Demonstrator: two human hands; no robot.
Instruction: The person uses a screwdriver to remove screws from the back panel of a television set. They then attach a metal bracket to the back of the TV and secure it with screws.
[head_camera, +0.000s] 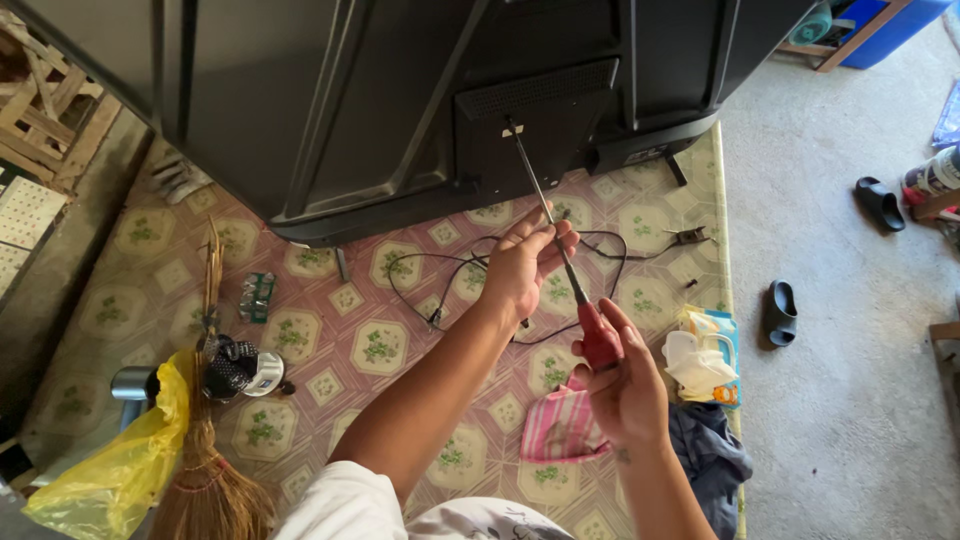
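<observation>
White sleeves and both forearms fill the near edge, reaching away over a patterned floor mat (330, 340) of pink and cream tiles with green motifs. Right hand (625, 385) is closed around the red handle of a long screwdriver (560, 255), thumb on top. Left hand (525, 262) sits farther along, its fingertips pinched on the metal shaft about midway. The two hands are apart, one behind the other along the tool. The shaft slants up and away to the left, and its tip meets a small pale spot on the dark back panel (530, 130) of a large black television (380, 100) standing at the far side of the mat.

A thin black cable (450, 275) loops on the mat under the left hand, its plug end lying to the right near the mat's border. Just beside the right hand, to its right, a soft packet (705, 360) in blue and orange with white tissue bulging out lies at the mat's edge. A pink striped cloth (560, 425) is between the forearms, dark fabric near right of it. At near left a yellow plastic bag (120, 470) and a straw broom (210, 470) lie together, with a small green rectangular packet (257, 297) farther up the mat. Two dark sandals (780, 312) rest well apart on the bare concrete at right.
</observation>
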